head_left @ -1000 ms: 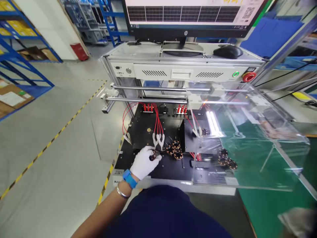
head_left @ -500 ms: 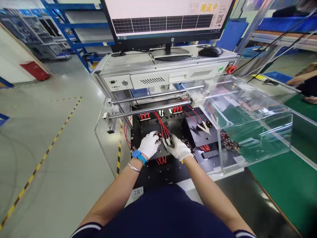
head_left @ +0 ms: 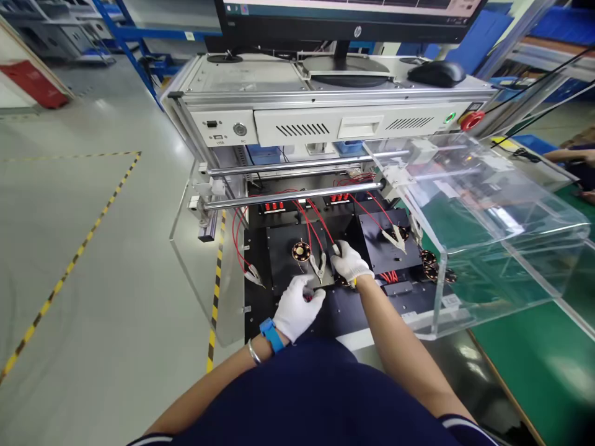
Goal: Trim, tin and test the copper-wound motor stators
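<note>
My left hand (head_left: 300, 308), in a white glove with a blue wrist strap, hovers near the front edge of the left black plate (head_left: 281, 244). Its fingers are curved and apart, with nothing seen between them. Farther back on that plate lies a round copper-wound coil (head_left: 301, 251). A silvery clip (head_left: 318, 267) on red wires rests just right of the coil. My gloved right hand (head_left: 352, 262) is closed at the end of another red wire (head_left: 323, 218), around a clip mostly hidden by the fingers. Under this hand, more coils are partly covered.
Another clip (head_left: 253, 275) lies at the left. On the right black plate (head_left: 383, 232), a clip (head_left: 395, 240) touches a coil. A clear acrylic cover (head_left: 506, 248) stands at right, below metal rails (head_left: 292, 197). A monitor (head_left: 353, 31) and mouse (head_left: 437, 73) sit above.
My left hand has come away from the coil and back toward my body, leaving the coil on the plate. The right hand has shifted slightly right. The view has tilted down.
</note>
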A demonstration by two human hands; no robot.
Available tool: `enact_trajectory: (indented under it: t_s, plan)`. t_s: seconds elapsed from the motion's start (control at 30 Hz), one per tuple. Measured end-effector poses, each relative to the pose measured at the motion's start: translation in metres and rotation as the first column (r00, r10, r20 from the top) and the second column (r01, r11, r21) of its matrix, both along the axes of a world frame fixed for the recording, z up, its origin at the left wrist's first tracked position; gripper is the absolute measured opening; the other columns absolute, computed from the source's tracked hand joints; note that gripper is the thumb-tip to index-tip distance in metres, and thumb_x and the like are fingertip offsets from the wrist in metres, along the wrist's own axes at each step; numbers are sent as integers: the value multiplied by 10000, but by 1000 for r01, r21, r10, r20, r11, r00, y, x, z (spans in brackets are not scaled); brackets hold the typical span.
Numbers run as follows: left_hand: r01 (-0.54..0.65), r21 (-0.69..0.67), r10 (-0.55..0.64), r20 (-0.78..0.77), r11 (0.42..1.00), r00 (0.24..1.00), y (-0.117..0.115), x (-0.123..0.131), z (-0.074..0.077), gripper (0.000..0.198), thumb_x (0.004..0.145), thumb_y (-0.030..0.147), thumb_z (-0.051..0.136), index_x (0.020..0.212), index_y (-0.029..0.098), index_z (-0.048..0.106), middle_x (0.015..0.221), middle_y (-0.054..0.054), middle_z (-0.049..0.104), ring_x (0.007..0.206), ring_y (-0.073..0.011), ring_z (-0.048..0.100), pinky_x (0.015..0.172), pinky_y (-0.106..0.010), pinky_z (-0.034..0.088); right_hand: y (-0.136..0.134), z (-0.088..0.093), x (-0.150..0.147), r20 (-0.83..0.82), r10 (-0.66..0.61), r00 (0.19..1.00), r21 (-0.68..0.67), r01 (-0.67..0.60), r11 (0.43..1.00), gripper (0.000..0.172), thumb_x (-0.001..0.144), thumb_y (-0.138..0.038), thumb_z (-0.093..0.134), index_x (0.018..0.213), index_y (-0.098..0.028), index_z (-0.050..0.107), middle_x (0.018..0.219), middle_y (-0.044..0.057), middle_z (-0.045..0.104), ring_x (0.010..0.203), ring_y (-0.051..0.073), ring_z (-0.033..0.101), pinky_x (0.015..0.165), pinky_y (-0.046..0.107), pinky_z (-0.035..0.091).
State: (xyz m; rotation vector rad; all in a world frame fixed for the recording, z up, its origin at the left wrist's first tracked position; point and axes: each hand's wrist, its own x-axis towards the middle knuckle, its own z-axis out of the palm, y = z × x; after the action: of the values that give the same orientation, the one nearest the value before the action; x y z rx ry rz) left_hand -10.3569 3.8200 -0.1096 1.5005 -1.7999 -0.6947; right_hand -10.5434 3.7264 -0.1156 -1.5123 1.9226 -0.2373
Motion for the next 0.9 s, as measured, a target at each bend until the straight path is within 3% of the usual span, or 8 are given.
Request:
enact_trajectory:
  t_s: [0.13, 0.23, 0.37, 0.5, 0.63, 0.67, 0.8, 0.9]
  plan:
    - [-59, -7, 59, -2, 998, 998, 0, 7, -7, 238, 866, 326, 576, 1058, 184, 576, 757, -9, 673, 622, -117, 654, 585, -230, 554, -6, 3, 0, 70, -71, 995, 20, 70, 997, 323, 816, -390, 477, 1048, -210, 611, 881, 52, 681, 779, 204, 653, 633, 264, 461]
    - [-126, -81, 128, 24, 989, 991, 1, 18, -5, 327, 831, 331, 618, 1112, 184, 539, 991, -72, 651, 817, -156, 668, 716, -284, 568, -2, 14, 6, 111, -75, 991, 8, 75, 997, 339, 788, -478, 532, 948, -196, 630, 835, 44, 676, 732, 184, 646, 608, 249, 454]
    - [-206, -188, 229, 110, 960, 967, -4, 26, -5, 613, 753, 359, 688, 1272, 140, 445, 1256, -175, 523, 1143, -278, 562, 927, -424, 509, 3, 26, 15, 117, -5, 993, -48, 10, 999, 370, 721, -454, 644, 994, -204, 621, 944, 46, 677, 880, 194, 643, 726, 246, 465]
    - [-114, -232, 170, 238, 966, 956, -22, 25, -5, 694, 731, 331, 697, 1346, 166, 421, 1373, -163, 472, 1232, -307, 494, 991, -444, 461, -4, 25, 15, 31, 9, 999, -73, -6, 997, 503, 704, -407, 657, 1135, -158, 581, 1084, 135, 628, 1018, 279, 609, 844, 334, 458]
    - [9, -255, 83, 345, 967, 935, -42, 21, 1, 612, 746, 292, 677, 1318, 196, 483, 1384, -127, 493, 1226, -312, 486, 1017, -454, 420, -14, 24, 16, -30, 8, 1000, -98, -11, 995, 829, 696, -393, 658, 1423, -185, 318, 1337, 186, 443, 1115, 304, 566, 892, 369, 459]
    - [40, -262, 60, 366, 964, 929, -46, 20, 2, 576, 758, 279, 662, 1306, 206, 501, 1383, -117, 500, 1236, -311, 476, 1020, -456, 412, -15, 24, 17, -36, 27, 999, -95, -30, 995, 845, 699, -390, 655, 1439, -203, 293, 1345, 181, 434, 1120, 303, 565, 896, 371, 462]
    - [151, -292, -14, 424, 944, 906, -57, 13, 2, 366, 821, 214, 571, 1184, 243, 610, 1351, -79, 546, 1252, -296, 460, 1004, -461, 399, -16, 26, 22, -24, 73, 997, -37, -74, 997, 679, 719, -421, 639, 1334, -200, 453, 1149, 141, 594, 1057, 296, 604, 868, 368, 488]
    - [223, -298, -69, 450, 928, 890, -61, 10, 1, 304, 833, 185, 541, 1101, 270, 656, 1315, -52, 583, 1259, -291, 457, 979, -470, 402, -14, 29, 21, 5, 87, 996, 11, -87, 996, 854, 672, -492, 688, 1406, -202, 361, 1163, 139, 605, 1053, 283, 613, 844, 353, 508]
